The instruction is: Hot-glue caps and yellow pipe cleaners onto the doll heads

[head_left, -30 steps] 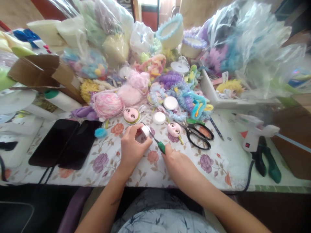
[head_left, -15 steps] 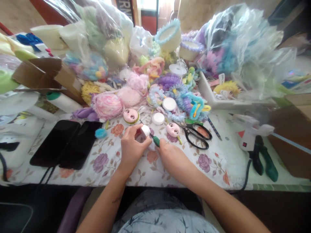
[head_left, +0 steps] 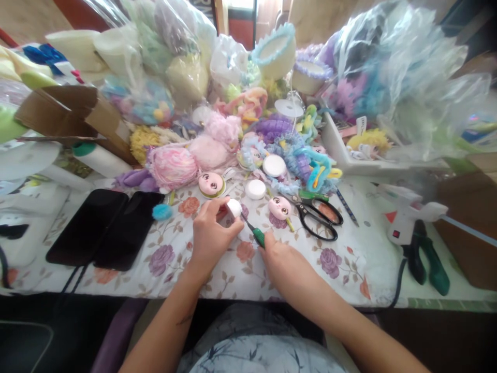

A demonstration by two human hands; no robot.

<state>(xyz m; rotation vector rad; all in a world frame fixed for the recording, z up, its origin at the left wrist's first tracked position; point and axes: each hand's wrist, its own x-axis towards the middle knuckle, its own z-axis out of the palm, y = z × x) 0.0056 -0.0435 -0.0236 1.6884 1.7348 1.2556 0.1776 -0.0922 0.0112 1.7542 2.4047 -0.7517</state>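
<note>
Between thumb and fingers, my left hand (head_left: 213, 233) grips a small white round piece (head_left: 234, 208). My right hand (head_left: 279, 256) is closed round the green handle of a thin tool (head_left: 258, 235), whose dark shaft points at the white piece; whether its tip touches is too small to tell. Just behind them lies a white round lid (head_left: 256, 189), with another white disc (head_left: 274, 166) farther back. A doll face (head_left: 211, 184) rests behind my left hand, and a second doll face (head_left: 279, 207) lies behind my right hand.
Black scissors (head_left: 318, 218) and a pencil (head_left: 347, 207) lie to the right, then a glue gun (head_left: 404, 215) and green-handled pliers (head_left: 429, 259). Two black phones (head_left: 87, 228) are at the left. Yarn balls (head_left: 174, 166), bags and a white tray (head_left: 349, 167) fill the back.
My right hand has moved slightly right and down, drawing the green handle back from the white piece, so more of the shaft shows. The view has shifted slightly.
</note>
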